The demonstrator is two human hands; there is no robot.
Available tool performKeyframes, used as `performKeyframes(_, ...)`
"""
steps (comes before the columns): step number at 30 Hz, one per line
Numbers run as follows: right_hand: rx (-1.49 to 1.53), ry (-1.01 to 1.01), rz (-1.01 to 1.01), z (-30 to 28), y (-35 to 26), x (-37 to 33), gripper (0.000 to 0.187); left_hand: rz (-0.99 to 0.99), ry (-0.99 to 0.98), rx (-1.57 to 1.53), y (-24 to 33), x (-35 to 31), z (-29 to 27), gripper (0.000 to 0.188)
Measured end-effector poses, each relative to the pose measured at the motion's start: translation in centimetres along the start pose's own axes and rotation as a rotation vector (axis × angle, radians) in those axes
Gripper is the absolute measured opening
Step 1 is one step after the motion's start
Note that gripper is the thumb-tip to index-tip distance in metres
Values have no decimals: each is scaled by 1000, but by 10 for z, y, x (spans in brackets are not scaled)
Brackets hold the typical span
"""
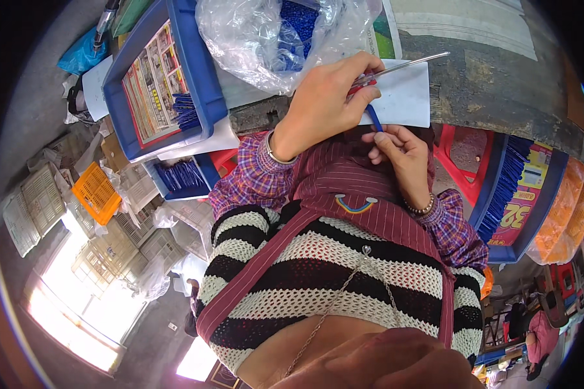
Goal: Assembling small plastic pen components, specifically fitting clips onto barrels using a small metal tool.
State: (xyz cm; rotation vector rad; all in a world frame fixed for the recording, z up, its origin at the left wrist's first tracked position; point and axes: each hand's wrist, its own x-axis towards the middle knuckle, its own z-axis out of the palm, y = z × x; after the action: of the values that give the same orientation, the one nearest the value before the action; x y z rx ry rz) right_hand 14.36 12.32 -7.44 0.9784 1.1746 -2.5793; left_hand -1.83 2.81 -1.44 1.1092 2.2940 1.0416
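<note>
My left hand (324, 104) is closed around a long, thin metal tool with red parts (402, 65), its slim end pointing to the upper right. The exact kind of tool does not show. A narrow blue strip (374, 119) runs from below my left fingers to my right hand (402, 155), whose fingertips pinch its lower end. White paper (405, 97) lies on the worktable behind the hands. Just beyond my left hand is a clear plastic bag (240, 42) with small blue pieces (298, 29) in it.
On the left, a blue tray (211, 97) lined with printed paper holds blue strips (186, 111); a smaller blue bin (180, 176) sits below it. At right, another blue tray (499, 251) holds many strips beside a red stool (457, 168). A person (540, 340) is far right.
</note>
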Motion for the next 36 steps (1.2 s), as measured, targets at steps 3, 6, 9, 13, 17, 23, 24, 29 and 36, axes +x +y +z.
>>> performKeyframes(3, -2, 5, 3, 1, -1, 3, 23, -92, -64, -190, -3, -3, -1, 28)
performKeyframes(6, 19, -16, -2, 2, 3, 5, 22, -182, -87, -593, 3, -6, -6, 27)
performKeyframes(9, -7, -23, 16, 1, 4, 8, 21, -169, -21, -892, 4, -7, -5, 23)
performKeyframes(13, -11, -12, 27, 4, 0, 8, 20, -67, 39, -872, -6, -10, 4, 26)
performKeyframes(17, 13, -10, 88, 5, -2, 8, 19, -19, 6, -845, -7, -16, 4, 13)
performKeyframes(23, 21, -24, 112, 4, -3, 10, 19, -68, 76, -651, -9, -23, 3, 10)
performKeyframes(24, 25, -25, 115, 4, -3, 10, 19, -68, 76, -648, -9, -25, 2, 10)
performKeyframes(29, 70, -44, 131, 4, -4, 9, 19, -118, -21, -423, -10, -30, 2, 14)
performKeyframes(36, 140, -54, 137, 5, -4, 8, 17, 146, 13, -400, -1, -32, 0, 14)
